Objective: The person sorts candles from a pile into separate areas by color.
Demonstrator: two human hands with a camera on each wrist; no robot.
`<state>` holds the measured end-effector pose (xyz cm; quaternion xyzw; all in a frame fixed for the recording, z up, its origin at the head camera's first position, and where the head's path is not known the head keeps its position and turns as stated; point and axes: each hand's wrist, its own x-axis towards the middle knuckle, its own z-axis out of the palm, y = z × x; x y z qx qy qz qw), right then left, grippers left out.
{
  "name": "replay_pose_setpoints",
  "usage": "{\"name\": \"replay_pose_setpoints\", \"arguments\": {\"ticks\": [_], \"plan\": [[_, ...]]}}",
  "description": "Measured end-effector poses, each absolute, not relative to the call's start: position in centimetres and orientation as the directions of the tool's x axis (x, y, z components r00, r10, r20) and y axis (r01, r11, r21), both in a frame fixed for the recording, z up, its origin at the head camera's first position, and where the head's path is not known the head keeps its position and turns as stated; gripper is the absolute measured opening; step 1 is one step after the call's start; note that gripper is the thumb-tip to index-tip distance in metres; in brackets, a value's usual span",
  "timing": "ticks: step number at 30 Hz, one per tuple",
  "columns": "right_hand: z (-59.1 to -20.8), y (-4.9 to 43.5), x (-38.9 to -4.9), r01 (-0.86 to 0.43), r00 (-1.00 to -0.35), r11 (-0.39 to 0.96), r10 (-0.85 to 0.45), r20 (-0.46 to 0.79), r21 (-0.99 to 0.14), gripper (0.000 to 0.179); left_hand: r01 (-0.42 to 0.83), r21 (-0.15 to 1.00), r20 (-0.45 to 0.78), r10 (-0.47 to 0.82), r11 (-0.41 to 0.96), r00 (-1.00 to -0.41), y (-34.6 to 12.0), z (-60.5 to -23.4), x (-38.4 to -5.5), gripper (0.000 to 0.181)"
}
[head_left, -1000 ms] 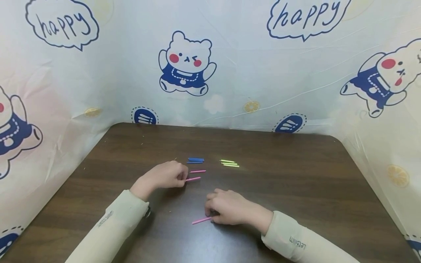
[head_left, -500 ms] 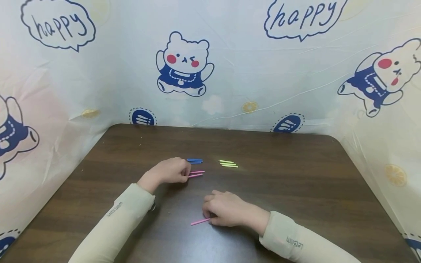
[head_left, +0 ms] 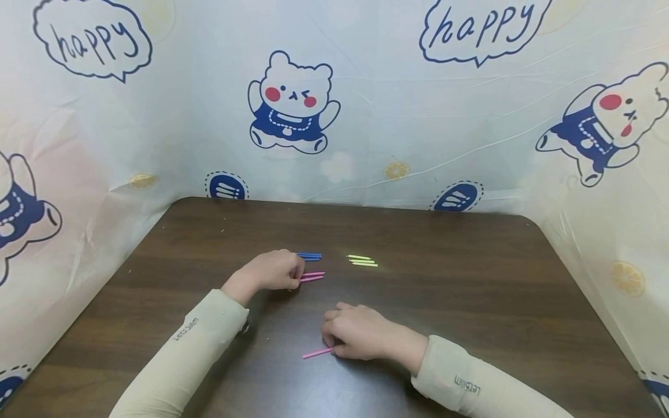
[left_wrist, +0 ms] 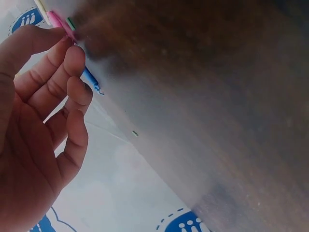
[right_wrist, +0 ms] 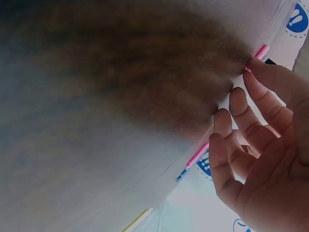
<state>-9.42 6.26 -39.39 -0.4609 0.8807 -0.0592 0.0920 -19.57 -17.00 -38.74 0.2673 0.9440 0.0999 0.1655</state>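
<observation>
In the head view, my left hand [head_left: 269,271] pinches the left end of a thin pink candle [head_left: 312,279] between thumb and forefinger. A second pink candle [head_left: 315,274] lies right beside it, nearly parallel. My right hand [head_left: 363,334], nearer the front, has thumb and forefinger on the right end of another pink candle [head_left: 316,353], which points left and slightly toward the front. The left wrist view shows the left thumb [left_wrist: 36,41] pressed to the pink candle [left_wrist: 58,20]. From the right wrist, the pinched pink candle [right_wrist: 262,51] sticks out past the thumb.
Several blue candles [head_left: 310,256] lie behind the left fingers, partly hidden by them. A row of yellow candles [head_left: 363,261] lies farther right on the dark wooden table [head_left: 460,278]. A printed curtain [head_left: 366,116] surrounds the table's back and sides.
My left hand has moved slightly back and right, bringing its pink candle close alongside the second pink one. The right hand and its candle stay nearly in place.
</observation>
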Motion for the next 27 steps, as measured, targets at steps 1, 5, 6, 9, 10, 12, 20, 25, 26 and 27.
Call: {"name": "replay_pose_setpoints", "arguments": {"ticks": [1,5,6,9,10,12,20,25,26,27], "plan": [[-39.4,6.27,-9.43,-0.801,-0.559,0.569,-0.822,-0.108,-0.189,0.013,0.471,0.275,-0.26,0.536,0.838,-0.803,-16.99,-38.8,-19.61,0.005],[-39.45,6.28,-9.44,-0.801,-0.561,0.571,-0.821,-0.11,-0.181,0.014,0.469,0.274,-0.262,0.535,0.839,-0.803,-16.91,-38.88,-19.66,0.006],[-39.44,6.3,-9.43,-0.801,-0.561,0.571,-0.821,-0.109,-0.179,0.014,0.47,0.275,-0.26,0.536,0.839,-0.803,-16.89,-38.91,-19.67,0.006],[-39.4,6.34,-9.4,-0.798,-0.565,0.575,-0.818,-0.11,-0.18,0.015,0.473,0.273,-0.252,0.537,0.838,-0.805,-16.87,-39.01,-19.72,0.006],[-39.4,6.36,-9.4,-0.797,-0.566,0.576,-0.817,-0.111,-0.181,0.015,0.475,0.27,-0.249,0.537,0.837,-0.806,-16.86,-39.03,-19.72,0.006],[-39.37,6.38,-9.38,-0.795,-0.567,0.578,-0.816,-0.111,-0.184,0.015,0.475,0.266,-0.244,0.535,0.839,-0.809,-16.85,-39.09,-19.75,0.006],[-39.43,6.37,-9.54,-0.789,-0.571,0.582,-0.813,-0.115,-0.199,0.016,0.481,0.247,-0.243,0.535,0.841,-0.809,-16.88,-39.03,-19.78,0.006],[-39.56,6.38,-9.84,-0.783,-0.575,0.588,-0.809,-0.122,-0.204,0.016,0.486,0.248,-0.236,0.539,0.838,-0.808,-16.92,-38.96,-19.88,0.007],[-39.59,6.39,-9.9,-0.782,-0.575,0.587,-0.809,-0.123,-0.208,0.016,0.488,0.245,-0.235,0.539,0.838,-0.809,-16.93,-38.95,-19.9,0.007],[-39.58,6.41,-9.93,-0.782,-0.574,0.586,-0.81,-0.122,-0.212,0.016,0.488,0.244,-0.234,0.539,0.838,-0.809,-16.94,-38.95,-19.91,0.007]]}}
